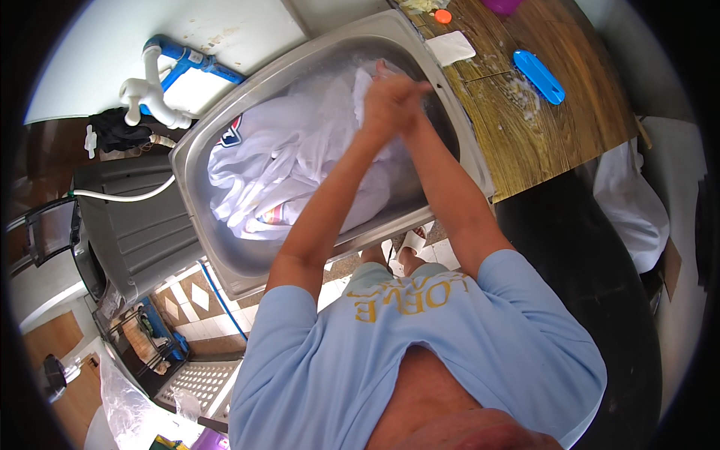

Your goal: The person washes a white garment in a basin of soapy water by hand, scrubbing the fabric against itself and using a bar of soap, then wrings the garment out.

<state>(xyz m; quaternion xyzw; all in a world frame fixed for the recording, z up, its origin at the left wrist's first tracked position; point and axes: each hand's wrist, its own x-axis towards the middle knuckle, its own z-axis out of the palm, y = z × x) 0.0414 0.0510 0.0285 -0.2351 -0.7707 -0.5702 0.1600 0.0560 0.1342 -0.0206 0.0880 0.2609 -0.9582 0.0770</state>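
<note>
A heap of wet white clothes [292, 154] fills much of the metal sink basin [259, 259]; one piece has a dark blue and red patch. Over the basin's far right part, my left hand [386, 103] and my right hand [414, 99] are closed together, one against the other. A bunched fold of white cloth [363, 88] comes out on the left side of them, gripped between the hands. Slight motion blur and the overlap hide most of the fingers.
Right of the sink, a wooden counter [517, 142] carries a blue brush [538, 77], a white cloth square [450, 48], an orange cap [443, 16] and suds. A white faucet [146, 94] on blue pipe stands at the left, above a grey plastic appliance [135, 225] with a white hose [127, 198].
</note>
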